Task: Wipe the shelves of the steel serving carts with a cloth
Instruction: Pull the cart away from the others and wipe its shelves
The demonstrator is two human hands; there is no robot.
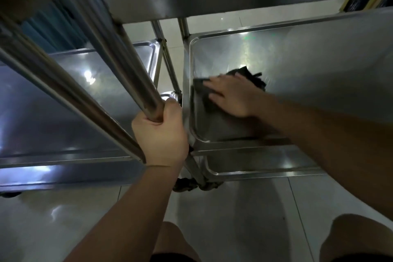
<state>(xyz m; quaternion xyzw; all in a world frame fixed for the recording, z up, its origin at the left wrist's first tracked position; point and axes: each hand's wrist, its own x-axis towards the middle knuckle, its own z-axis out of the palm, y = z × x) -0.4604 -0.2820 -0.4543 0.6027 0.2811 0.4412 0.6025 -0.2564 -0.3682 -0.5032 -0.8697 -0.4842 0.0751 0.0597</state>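
Right hand (pixel 230 95) flat on cloth (pixel 204 88), near left corner of shelf (pixel 319 66). Left hand (pixel 160 132) grips post (pixel 119 66). Risk: cloth bunches behind fingers, skips the corner; carts could roll if I push.

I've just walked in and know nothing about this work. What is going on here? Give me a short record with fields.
Activity: wiping a shelf of a steel serving cart
Left hand: grips an upright steel cart post
Right hand: flat, fingers straight, pressing a dark grey cloth
Cloth position: near-left corner area of the right cart's shiny steel shelf
Neighbouring cart: a second steel shelf on the left, untouched
Floor: pale glossy tiles
Person: knees visible at the bottom edge
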